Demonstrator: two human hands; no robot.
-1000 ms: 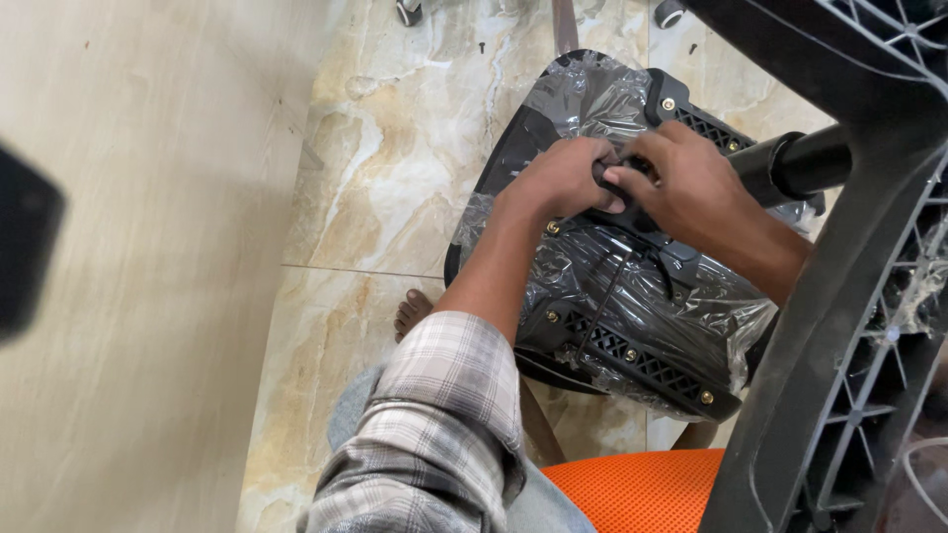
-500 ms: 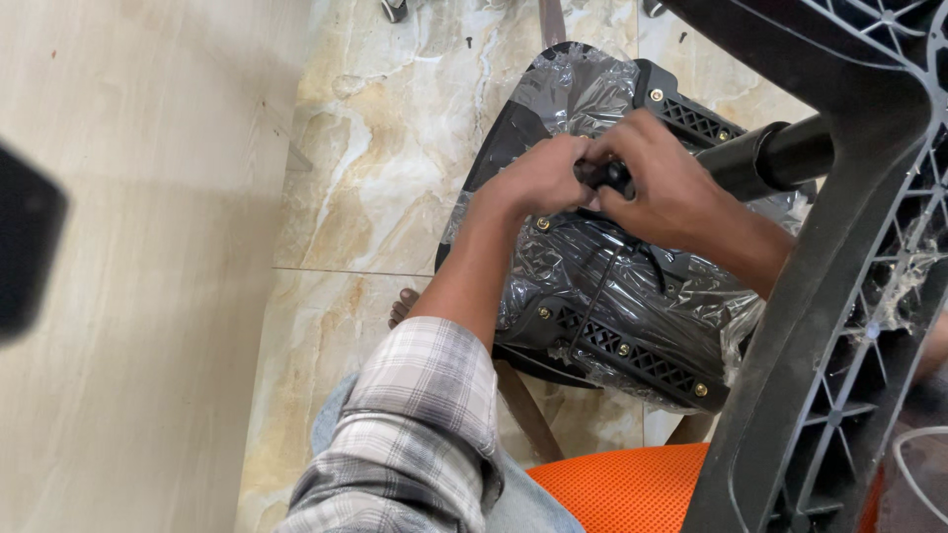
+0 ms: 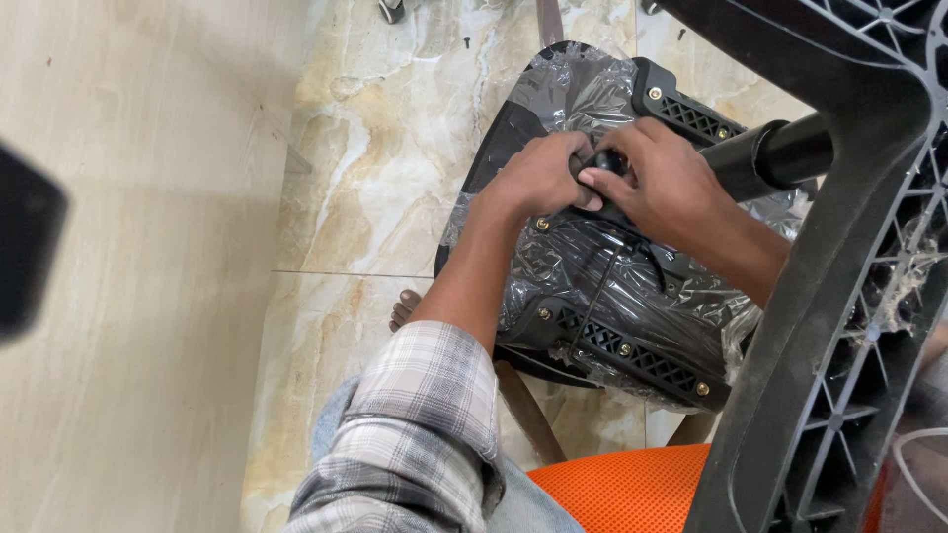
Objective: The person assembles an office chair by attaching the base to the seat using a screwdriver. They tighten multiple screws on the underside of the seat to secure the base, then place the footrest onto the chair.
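Frame: black ribbed chair frame [image 3: 839, 326] fills the right side, hiding the right forearm.
Floor: marble tiles [image 3: 375, 168] open to the left; orange mesh seat [image 3: 622, 489] below.
Seat underside: black chair base [image 3: 612, 286] wrapped in clear plastic (brass screws along its edges), tilted over the floor.
Cylinder: black gas cylinder [image 3: 765, 158] touching the right hand.
Knob: small black knob [image 3: 607, 163] at the base's middle.
Hands: left hand [image 3: 538, 178] and right hand [image 3: 667, 183], fingers clamped together on the knob.

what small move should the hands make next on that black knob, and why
Probably keep turning the small black knob. Both the left hand and right hand pinch it at the black plastic-wrapped chair seat underside, and the black cylinder post stands beside it.
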